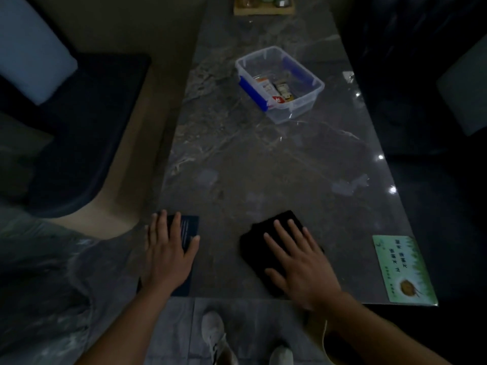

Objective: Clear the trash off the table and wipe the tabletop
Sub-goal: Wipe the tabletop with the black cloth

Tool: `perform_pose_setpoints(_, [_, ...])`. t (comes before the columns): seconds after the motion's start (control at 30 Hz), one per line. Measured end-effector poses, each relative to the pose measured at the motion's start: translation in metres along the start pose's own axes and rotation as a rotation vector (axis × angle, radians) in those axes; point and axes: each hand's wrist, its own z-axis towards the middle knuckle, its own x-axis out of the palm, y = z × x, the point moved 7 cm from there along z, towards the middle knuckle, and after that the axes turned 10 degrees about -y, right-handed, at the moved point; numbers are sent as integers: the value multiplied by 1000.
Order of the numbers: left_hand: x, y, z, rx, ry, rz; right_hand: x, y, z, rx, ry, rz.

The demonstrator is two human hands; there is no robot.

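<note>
Table: long, dark, marble-patterned top with pale veins and a glossy sheen; small light reflections along its right edge.

Left hand: laid flat, fingers spread, palm down on a dark blue booklet at the near left corner of the table. Nothing is gripped; the hand only presses.

Right hand: laid flat, fingers spread, palm down on a black cloth. The fingers are not curled around it.

Black cloth: crumpled, lying on the tabletop near the front edge, right of the booklet and well apart from it.

Clear plastic bin: open, blue clips on its sides, standing farther up the table, tilted askew to the table edges. Inside it lie several small packets and wrappers, white, orange and red; their labels are too blurred to read.

Green card: printed, flat at the near right corner.

Wooden tray: at the far end, contents unclear.

Shoes: light-coloured, on grey floor tiles below the front edge.
</note>
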Motion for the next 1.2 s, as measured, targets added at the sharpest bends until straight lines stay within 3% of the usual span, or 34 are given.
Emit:
perform_pose_setpoints(0.03, [1, 0, 0, 1, 2, 7, -2, -17, 10, 29, -1, -34])
perform_pose_setpoints(0.1, [3, 0, -2, 0, 10, 21, -10, -52, 42, 294, -3, -11])
perform_pose_setpoints(0.17, [3, -1, -2, 5, 27, 30, -8, -38, 62, 481, -1, 26])
perform_pose_setpoints(0.23, [0, -7, 2, 57, 45, 42, -1, 16, 55, 337, -32, 33])
perform_pose_setpoints(0.3, [-2, -19, 11, 131, 45, 34, 7, 60, 24, 43, -53, 65])
perform_pose_setpoints(0.4, [2, -31, 16, 145, 41, 58, 8, 32, 25, -151, -39, 36])
perform_pose_setpoints(0.5, [7, -30, 15, 149, 2, 85, -3, -24, 97, 126, -76, -27])
perform_pose_setpoints(0.6, [6, -28, 15, 137, 1, 59, 1, -26, 142, 381, -26, 28])
perform_pose_setpoints(0.67, [1, -29, 16, 120, -7, 43, 6, 5, 125, 279, -39, 26])
perform_pose_setpoints(0.73, [-2, -29, 14, 100, -10, 40, 8, 34, 78, 33, -52, 35])
perform_pose_setpoints(0.83, [-1, -26, 15, 76, -30, 53, 7, 16, 49, -209, 10, 7])
perform_pose_setpoints(0.9, [2, -25, 16, 71, -34, 49, -1, -16, 87, -66, 11, -42])
perform_pose_setpoints(0.97, [2, -25, 15, 79, -42, 49, -6, -37, 134, 269, -1, 9])
perform_pose_setpoints(1.03, [3, -24, 16, 82, -44, 53, -1, -18, 150, 397, -16, 25])
perform_pose_setpoints(1.13, [1, -25, 16, 89, -49, 70, 11, 39, 92, 98, -45, 58])
perform_pose_setpoints(1.2, [4, -23, 16, 90, -48, 74, 8, 29, 46, -99, 18, 37])
